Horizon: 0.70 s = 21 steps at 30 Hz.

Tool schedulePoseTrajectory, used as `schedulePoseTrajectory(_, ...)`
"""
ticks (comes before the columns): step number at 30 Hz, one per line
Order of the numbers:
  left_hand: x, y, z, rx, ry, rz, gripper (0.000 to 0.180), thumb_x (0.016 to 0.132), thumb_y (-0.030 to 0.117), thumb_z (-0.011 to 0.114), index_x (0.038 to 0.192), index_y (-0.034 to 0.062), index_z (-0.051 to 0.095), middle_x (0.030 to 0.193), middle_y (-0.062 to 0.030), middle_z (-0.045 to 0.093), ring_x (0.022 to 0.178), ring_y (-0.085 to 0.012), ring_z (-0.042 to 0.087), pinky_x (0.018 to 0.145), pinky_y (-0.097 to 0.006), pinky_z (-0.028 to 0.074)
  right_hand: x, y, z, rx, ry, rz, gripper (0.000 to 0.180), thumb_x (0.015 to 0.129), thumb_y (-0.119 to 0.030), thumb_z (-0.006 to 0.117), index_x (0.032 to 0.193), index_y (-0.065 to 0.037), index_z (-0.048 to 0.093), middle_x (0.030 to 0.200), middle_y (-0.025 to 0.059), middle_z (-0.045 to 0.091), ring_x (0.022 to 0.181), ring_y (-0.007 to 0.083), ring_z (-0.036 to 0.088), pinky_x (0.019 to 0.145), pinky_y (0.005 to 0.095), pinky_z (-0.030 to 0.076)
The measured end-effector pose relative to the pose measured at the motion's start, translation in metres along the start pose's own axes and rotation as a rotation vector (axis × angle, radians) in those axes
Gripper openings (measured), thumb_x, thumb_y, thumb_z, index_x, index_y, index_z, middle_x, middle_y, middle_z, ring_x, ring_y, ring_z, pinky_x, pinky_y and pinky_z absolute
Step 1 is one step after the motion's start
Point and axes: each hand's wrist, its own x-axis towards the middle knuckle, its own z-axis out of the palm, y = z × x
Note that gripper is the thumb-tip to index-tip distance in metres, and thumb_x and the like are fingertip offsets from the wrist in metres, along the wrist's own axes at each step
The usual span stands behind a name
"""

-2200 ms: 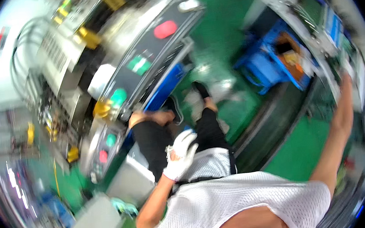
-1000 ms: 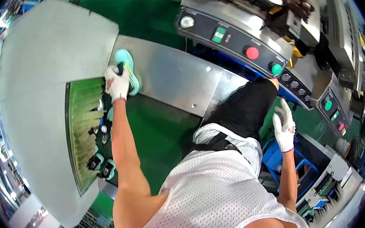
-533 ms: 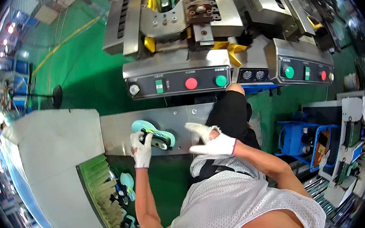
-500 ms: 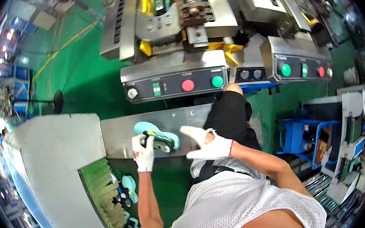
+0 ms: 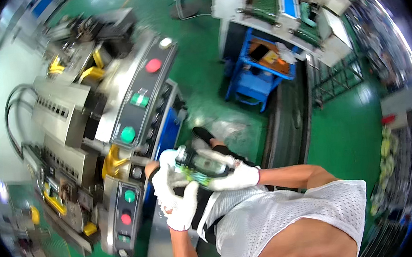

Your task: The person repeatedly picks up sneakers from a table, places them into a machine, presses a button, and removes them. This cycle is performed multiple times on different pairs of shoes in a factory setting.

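Observation:
Between my two white-gloved hands is a shoe (image 5: 209,165) with a black and yellow-green upper and a grey, hard-looking piece in its opening. It is held in front of my body, tilted, above my legs. My left hand (image 5: 177,196) is closed round its left end, fingers reaching along the far side and the thumb on the near side. My right hand (image 5: 238,175) grips the right end, fingers along the upper edge. The gloves cover much of the shoe, and its pale blue sole barely shows.
Close on my left stands a metal machine with a long control panel (image 5: 138,95) and a second panel (image 5: 125,218). A blue cart (image 5: 255,76) holding small items is ahead to the right, beside a dark rail track (image 5: 290,125). A metal ledge (image 5: 166,251) lies below left.
My view and body have turned right, toward the blue cart. The shoe is lifted off the metal ledge, and my right hand, open and apart before, now grips it along with my left.

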Motion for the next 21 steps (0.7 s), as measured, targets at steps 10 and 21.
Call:
schedulePoseTrajectory(10,0.055,-0.015,0.077,0.176,-0.319,0.162,0.068,0.082,-0.007,0.077,0.143,0.0011,0.049,0.13,-0.0172,0.057,0.096,-0.0231,0.072,0.088,-0.035,0.058,0.112,-0.021,-0.316,-0.185,1.274,-0.049,0.065,0.094,-0.045,0.074,0.131,0.008,0.067,0.137,0.0202,0.066,0.127,0.0293,0.062,0.111,0.0398,0.044)
schedulePoseTrajectory(21,-0.006,-0.064,0.076,0.307,-0.234,-0.32,0.052,0.092,0.015,0.079,0.137,0.0002,0.057,0.13,-0.0184,0.059,0.095,-0.0259,0.071,0.084,-0.037,0.06,0.244,0.072,-0.767,-1.634,0.587,0.28,0.053,0.105,-0.038,0.056,0.149,-0.009,0.053,0.152,0.0158,0.052,0.129,0.0318,0.059,0.11,0.0424,0.045)
